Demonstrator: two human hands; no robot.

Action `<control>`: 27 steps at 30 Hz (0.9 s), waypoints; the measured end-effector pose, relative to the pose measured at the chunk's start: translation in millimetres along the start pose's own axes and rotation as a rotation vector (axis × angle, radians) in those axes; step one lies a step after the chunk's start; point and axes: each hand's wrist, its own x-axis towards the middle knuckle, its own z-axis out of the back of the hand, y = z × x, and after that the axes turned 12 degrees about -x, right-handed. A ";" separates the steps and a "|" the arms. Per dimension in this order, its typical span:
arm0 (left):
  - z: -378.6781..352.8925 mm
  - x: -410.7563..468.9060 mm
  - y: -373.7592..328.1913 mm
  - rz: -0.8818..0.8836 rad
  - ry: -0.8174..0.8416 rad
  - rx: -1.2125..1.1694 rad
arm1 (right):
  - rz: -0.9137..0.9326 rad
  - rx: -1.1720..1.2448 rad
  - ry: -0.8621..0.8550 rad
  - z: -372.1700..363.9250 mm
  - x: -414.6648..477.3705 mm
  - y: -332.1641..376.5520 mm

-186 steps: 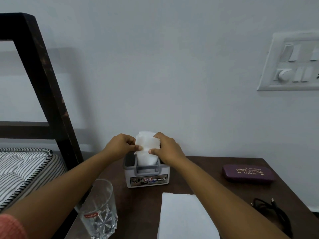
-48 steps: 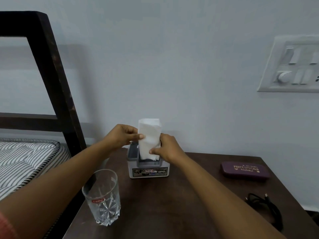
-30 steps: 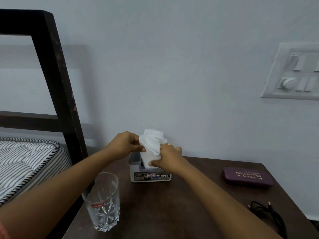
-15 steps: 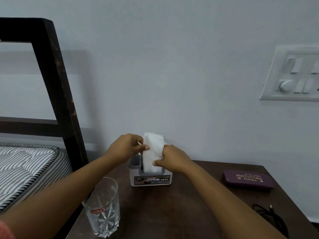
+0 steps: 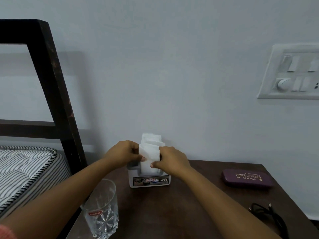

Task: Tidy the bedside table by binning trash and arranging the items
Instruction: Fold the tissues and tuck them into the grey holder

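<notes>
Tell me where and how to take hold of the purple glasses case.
Probably across its narrow width, near the middle, coming from above. The glasses case lies flat on the table, long and low, with bare table along both long sides.

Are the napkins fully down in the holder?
Partly in: the napkins stand upright in the holder, tops sticking above its rim.
</notes>
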 end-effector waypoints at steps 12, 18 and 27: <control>-1.6 0.4 -2.2 0.020 0.015 -0.038 | -0.087 0.145 -0.049 -2.1 6.1 -2.4; 5.0 -9.1 7.2 0.115 -0.060 -0.361 | -0.247 0.652 -0.506 -19.7 -11.7 -11.9; 15.2 -16.9 15.4 0.458 0.234 -0.638 | -0.295 0.891 -0.140 -57.5 -54.3 -14.4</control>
